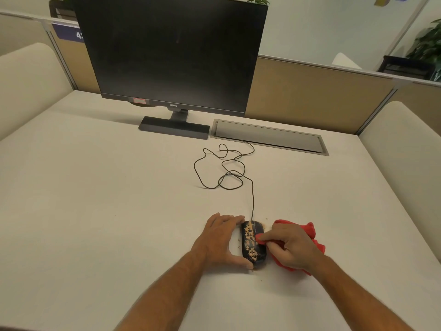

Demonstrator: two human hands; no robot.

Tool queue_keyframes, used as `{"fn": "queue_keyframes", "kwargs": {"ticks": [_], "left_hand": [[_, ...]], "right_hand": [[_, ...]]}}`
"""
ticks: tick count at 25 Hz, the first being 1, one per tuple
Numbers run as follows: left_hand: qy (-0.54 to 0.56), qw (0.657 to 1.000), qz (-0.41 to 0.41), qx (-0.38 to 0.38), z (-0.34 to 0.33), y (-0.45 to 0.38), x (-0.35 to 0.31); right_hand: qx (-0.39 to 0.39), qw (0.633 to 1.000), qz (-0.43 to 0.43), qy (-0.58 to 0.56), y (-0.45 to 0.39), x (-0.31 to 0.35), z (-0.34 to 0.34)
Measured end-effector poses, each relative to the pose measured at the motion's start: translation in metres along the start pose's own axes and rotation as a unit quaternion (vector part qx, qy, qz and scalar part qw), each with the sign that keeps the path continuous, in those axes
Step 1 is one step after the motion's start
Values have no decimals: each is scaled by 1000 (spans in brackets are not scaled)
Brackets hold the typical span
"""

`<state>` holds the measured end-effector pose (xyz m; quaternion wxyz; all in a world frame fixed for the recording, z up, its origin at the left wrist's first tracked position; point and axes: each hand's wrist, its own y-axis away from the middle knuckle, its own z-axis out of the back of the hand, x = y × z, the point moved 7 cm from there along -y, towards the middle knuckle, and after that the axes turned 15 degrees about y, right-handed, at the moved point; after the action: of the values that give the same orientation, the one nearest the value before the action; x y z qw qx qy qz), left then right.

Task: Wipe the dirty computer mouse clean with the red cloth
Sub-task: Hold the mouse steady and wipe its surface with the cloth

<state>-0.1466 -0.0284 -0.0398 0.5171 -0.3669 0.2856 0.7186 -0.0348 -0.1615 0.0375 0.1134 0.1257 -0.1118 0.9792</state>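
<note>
On the left, the left hand [220,240] lies on the bench [95,187] and braces the mouse [253,243] from its left side: fingers against the front corner, thumb against the rear end. It is a loose, steadying grip around the side, not a closed one. The mouse sits near the front edge of the bench, its cable [224,168] running away in loops toward the monitor [171,51]. Pale brown dirt covers much of its top, in patches from front to back, and some crumbs lie on the bench around it. On the right, the right hand [290,247] is clenched on the red cloth [312,232], and one corner of the cloth touches the middle of the mouse (how hard it presses, I cannot judge from this view).

To wipe well, I think the cloth should go in long strokes from front to back while the left hand stays firm, so the mouse does not slide. A clean fold should then be turned outward, because the dirt may smear.
</note>
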Motion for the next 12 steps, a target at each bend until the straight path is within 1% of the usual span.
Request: {"fn": "queue_keyframes", "kwargs": {"ticks": [3,7,10,12], "left_hand": [[-4,1000,1,-3,0,0,1],[-4,1000,2,0,-1,0,1],[0,1000,1,-5,0,0,0],[-2,1000,-1,-3,1,0,-1]], "right_hand": [[-38,998,-39,-11,-5,-7,8],[-3,1000,-1,1,-6,3,-1],[-16,999,-10,-37,1,0,0],[-16,999,-10,-41,3,1,-1]]}}
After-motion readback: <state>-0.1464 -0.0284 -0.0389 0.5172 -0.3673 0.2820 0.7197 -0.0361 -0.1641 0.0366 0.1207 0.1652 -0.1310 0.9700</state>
